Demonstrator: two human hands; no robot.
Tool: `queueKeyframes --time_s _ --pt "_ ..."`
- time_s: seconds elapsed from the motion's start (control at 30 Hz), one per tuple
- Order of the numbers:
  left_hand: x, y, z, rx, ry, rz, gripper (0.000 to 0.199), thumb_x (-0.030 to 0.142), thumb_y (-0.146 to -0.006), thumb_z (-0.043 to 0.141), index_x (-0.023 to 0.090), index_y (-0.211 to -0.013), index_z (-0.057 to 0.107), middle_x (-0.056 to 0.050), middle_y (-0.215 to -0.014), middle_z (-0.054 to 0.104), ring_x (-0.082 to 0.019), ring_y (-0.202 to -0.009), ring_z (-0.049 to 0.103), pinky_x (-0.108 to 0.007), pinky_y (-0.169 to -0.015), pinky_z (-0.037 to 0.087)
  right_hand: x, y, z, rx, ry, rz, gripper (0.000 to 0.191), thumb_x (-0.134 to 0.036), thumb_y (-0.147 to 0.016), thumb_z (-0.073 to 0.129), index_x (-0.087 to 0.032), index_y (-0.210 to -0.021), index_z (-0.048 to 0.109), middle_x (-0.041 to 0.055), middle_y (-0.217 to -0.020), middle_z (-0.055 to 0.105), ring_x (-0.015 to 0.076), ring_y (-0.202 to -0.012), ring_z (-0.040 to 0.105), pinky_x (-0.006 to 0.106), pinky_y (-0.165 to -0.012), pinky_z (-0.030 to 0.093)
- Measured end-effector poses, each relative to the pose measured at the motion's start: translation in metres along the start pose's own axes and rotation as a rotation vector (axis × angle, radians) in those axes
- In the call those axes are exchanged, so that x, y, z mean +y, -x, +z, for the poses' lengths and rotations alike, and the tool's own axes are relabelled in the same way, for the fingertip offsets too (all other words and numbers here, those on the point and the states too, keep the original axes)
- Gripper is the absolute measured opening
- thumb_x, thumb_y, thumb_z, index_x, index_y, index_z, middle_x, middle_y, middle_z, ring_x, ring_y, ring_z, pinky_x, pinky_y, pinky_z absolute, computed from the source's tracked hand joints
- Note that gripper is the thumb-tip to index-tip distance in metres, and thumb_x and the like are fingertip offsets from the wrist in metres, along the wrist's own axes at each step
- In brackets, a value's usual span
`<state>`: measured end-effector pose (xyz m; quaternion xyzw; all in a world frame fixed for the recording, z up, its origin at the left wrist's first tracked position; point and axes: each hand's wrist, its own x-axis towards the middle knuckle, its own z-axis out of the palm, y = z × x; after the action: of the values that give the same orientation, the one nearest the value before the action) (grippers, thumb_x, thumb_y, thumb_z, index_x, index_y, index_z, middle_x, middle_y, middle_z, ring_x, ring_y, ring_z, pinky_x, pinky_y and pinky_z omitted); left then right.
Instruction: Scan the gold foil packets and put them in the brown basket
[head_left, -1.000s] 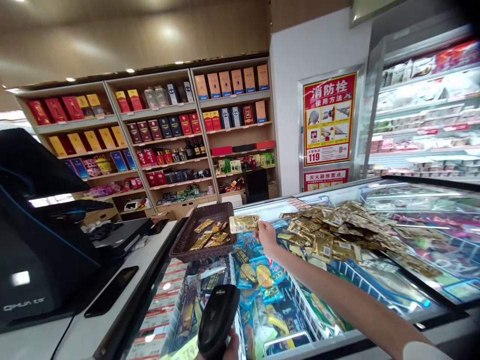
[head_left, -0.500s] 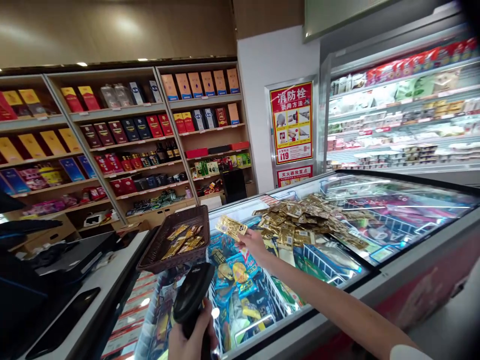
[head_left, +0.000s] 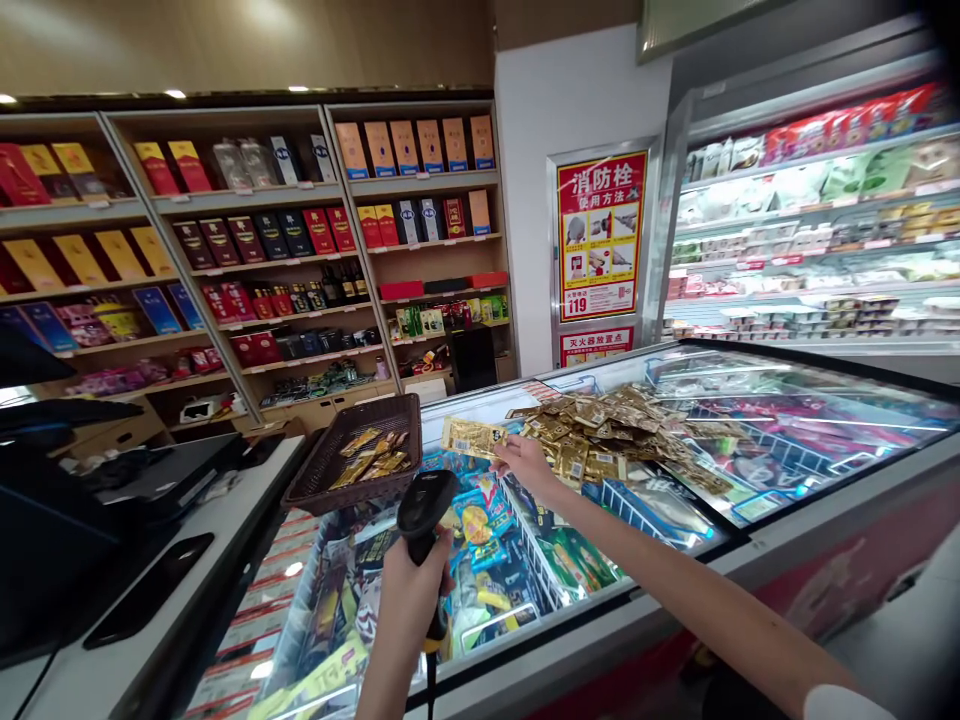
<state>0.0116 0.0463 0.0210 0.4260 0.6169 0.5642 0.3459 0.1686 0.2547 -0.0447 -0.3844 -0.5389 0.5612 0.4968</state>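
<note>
My left hand [head_left: 414, 585] is wrapped around the handle of a black barcode scanner [head_left: 426, 503], its head tilted toward a gold packet. That packet [head_left: 466, 438] is pinched at its right end by my right hand [head_left: 523, 464], and a printed barcode shows on its face. Just beyond my right hand lies a heap of similar gold packets [head_left: 600, 430] on the freezer's glass top. To the left, a brown woven basket [head_left: 307, 480] holds several gold packets [head_left: 382, 458].
Below my hands is a chest freezer [head_left: 739, 550] with bagged frozen goods [head_left: 480, 525] under its glass. A counter [head_left: 150, 625] with a dark phone-like slab [head_left: 150, 590] stands at left. Shelves of boxes [head_left: 270, 240] and a lit refrigerated case [head_left: 817, 230] line the back.
My left hand has raised the barcode scanner up and to the right, nearer the gold packet. My right hand has shifted slightly right, and the packet's barcode now faces me.
</note>
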Motion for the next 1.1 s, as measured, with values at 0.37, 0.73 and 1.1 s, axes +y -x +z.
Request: queueKeyframes --time_s 0.37,0.73,1.1 --pt "-0.017 -0.021 0.002 -0.024 -0.012 0.017 0.044 0.056 -0.064 0.077 0.018 -0.079 0.06 0.003 -0.05 0.055 -0.016 -0.045 0.051 -0.027 -0.047 0.04 -0.015 -0.001 -0.011 0.045 0.038 0.012 0.024 -0.034 -0.102 0.066 -0.014 -0.116 0.068 0.005 -0.104 0.071 0.0165 -0.081 0.071 0.032 -0.07 0.062" --pt "-0.004 -0.017 0.008 -0.021 -0.104 0.06 0.04 0.055 -0.068 0.077 0.02 -0.065 0.058 0.001 -0.048 0.053 -0.015 -0.045 0.048 -0.028 -0.048 0.039 -0.019 -0.014 -0.023 0.039 -0.019 0.062 0.025 -0.034 -0.102 0.067 -0.014 -0.117 0.068 0.0057 -0.107 0.072 0.0179 -0.085 0.071 0.034 -0.073 0.063" --pt "-0.01 -0.02 0.0 -0.092 -0.04 0.015 0.055 0.066 -0.057 0.083 0.017 -0.07 0.063 0.001 -0.048 0.052 -0.016 -0.044 0.048 -0.029 -0.047 0.039 -0.011 -0.017 -0.023 0.035 -0.155 0.065 0.027 -0.032 -0.101 0.068 -0.015 -0.122 0.067 0.0077 -0.115 0.071 0.0202 -0.093 0.071 0.038 -0.079 0.063"
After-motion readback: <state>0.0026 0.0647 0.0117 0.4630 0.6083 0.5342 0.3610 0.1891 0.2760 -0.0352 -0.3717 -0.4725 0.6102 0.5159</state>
